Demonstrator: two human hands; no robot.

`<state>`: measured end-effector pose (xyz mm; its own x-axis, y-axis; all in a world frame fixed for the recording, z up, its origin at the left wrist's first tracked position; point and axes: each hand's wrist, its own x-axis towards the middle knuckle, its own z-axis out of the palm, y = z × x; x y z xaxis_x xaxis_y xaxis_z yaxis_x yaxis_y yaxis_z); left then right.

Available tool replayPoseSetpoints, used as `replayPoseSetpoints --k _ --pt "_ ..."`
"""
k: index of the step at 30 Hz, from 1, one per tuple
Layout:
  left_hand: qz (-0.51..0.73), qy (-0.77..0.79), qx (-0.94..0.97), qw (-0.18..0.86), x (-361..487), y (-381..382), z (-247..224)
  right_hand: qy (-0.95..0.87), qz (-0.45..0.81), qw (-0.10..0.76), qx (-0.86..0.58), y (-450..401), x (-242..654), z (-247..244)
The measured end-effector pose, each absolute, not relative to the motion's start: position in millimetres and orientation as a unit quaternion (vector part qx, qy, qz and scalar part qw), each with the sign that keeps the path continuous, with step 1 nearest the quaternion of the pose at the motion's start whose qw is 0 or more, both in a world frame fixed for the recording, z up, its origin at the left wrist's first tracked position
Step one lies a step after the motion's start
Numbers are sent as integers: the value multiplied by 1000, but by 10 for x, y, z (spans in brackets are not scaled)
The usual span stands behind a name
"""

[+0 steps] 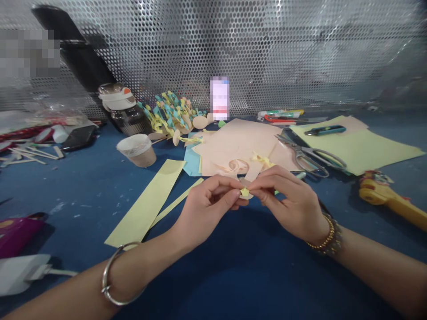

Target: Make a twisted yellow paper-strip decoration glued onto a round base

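Note:
Between my two hands is a small folded piece of yellow paper [245, 192], pinched by the fingertips from both sides. My left hand [211, 202] is closed, its thumb and forefinger pressed to the piece. Fingers of my right hand [288, 202] grip the opposite edge. Just behind the fingers, curled paper strips [238, 166] and a crumpled yellow paper bit [262, 159] lie on pale pink paper sheets [230, 142]. A wide yellow paper strip [147, 202] and a narrow one [178, 202] rest left of my hands.
Scissors [310, 153] and a utility knife [325, 130] lie right, by yellow sheets [367, 151]. A yellow-handled tool [393, 200] is near the right edge. Left stand a paper cup [136, 151], a dark bottle [128, 115] and colourful paper decorations [173, 113]. A phone [219, 98] leans against the perforated metal panel.

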<state>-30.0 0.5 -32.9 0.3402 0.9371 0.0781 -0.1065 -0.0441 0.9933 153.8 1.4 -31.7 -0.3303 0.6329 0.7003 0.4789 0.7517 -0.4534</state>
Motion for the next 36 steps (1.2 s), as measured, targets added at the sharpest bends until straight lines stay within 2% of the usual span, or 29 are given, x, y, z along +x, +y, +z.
replayPoseSetpoints --k 15,22,26,32,36 --pt "434 414 768 225 -361 -46 -345 -808 133 462 -340 1 1531 -325" --pt "418 402 801 149 -376 -56 -324 -813 132 460 -333 -8 1526 -312" --pt "416 410 791 181 -369 -58 -315 -812 130 460 -334 -4 1524 -311" --pt "431 370 695 441 -334 -41 -335 -810 131 461 -338 17 1540 -332" --pt "407 358 680 494 -321 -40 -344 -811 139 460 -335 13 1542 -339"
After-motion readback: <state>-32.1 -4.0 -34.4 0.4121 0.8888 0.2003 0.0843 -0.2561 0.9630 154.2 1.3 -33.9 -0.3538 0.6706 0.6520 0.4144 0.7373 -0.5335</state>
